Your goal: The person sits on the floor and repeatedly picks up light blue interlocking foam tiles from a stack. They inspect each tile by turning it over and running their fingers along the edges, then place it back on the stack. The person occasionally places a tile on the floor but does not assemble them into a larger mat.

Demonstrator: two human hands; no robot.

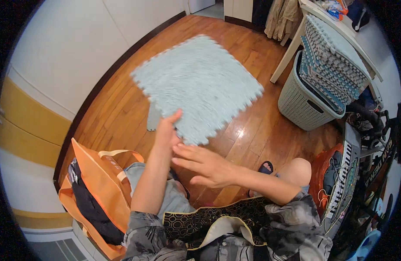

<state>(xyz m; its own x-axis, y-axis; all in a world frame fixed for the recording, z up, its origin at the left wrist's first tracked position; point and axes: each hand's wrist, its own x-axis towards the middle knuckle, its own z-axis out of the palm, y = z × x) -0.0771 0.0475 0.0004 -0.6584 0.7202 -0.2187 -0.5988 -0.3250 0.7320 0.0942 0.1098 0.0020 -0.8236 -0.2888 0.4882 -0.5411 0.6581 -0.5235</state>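
A pale blue fluffy foam floor tile (198, 82) with toothed edges is held up over the wooden floor, slightly blurred. My left hand (168, 130) grips it near its closest corner, thumb on top and the other fingers hidden beneath. Close by, my right hand (207, 164) is open, its fingers stretched toward the left wrist and holding nothing. Part of another grey-blue tile (154, 117) shows below the held one, lying on the floor; most of it is covered from sight.
At the right, a grey woven plastic basket (302, 106) holds a leaning stack of similar tiles (331, 61), beside a white table (291, 48). An orange bag (107, 182) with dark cloth stands at the left. A keyboard (341, 178) and cables lie at the right.
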